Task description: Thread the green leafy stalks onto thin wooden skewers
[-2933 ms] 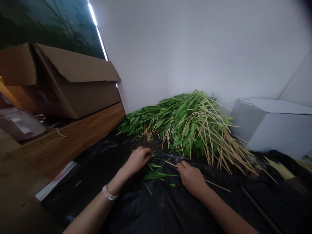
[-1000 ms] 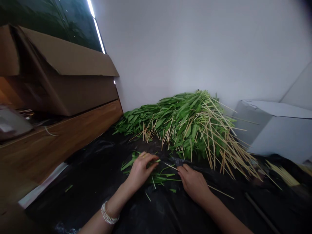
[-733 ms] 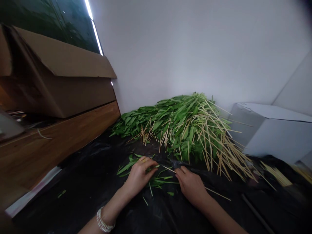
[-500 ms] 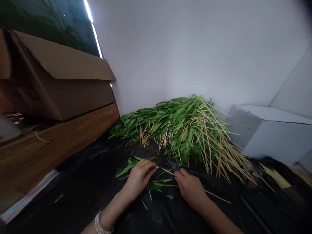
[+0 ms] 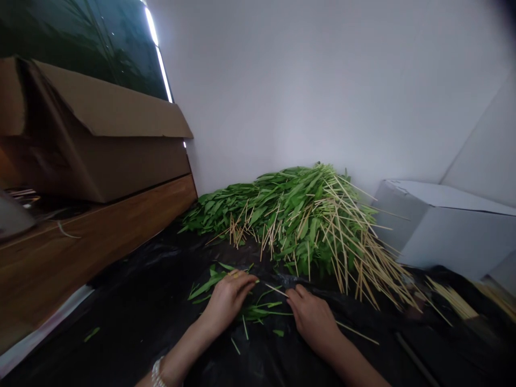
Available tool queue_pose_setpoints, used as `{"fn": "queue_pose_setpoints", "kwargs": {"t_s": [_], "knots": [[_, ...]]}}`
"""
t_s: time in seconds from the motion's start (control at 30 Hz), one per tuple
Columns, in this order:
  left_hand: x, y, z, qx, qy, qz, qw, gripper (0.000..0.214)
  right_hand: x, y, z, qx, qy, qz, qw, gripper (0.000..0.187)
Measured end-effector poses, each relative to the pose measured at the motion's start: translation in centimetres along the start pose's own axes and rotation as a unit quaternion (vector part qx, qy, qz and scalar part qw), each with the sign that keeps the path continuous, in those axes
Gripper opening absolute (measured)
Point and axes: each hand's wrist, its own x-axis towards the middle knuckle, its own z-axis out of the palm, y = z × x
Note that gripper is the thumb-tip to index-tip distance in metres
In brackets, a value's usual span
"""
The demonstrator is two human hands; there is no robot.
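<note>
My left hand is closed in a pinch on a leafy green stem. Its pale cut end peeks out at the fingertips, and long narrow leaves show on the far side of the hand. Between the fingers of my right hand lies a thin wooden skewer. One end points left toward the stem, a short gap away; the other sticks out behind the hand. Loose leaves and stem bits lie on the black plastic sheet between my hands.
Behind my hands, a large heap of leafy greens with many skewers rests against the white wall. A white box stands right, near a bundle of skewers. At left, a cardboard box sits on a wooden surface.
The view has shifted a little, so the heap and boxes sit slightly lower in the picture. Both hands keep nearly the same pose, with the skewer end still apart from the stem.
</note>
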Motion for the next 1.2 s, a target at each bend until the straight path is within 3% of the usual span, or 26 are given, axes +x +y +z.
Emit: {"fn": "queue_pose_setpoints", "kwargs": {"t_s": [1.2], "knots": [[-0.22, 0.02, 0.23, -0.003, -0.031, -0.007, 0.999, 0.014, -0.16, -0.10, -0.10, -0.003, 0.005, 0.002, 1.000, 0.020]]}}
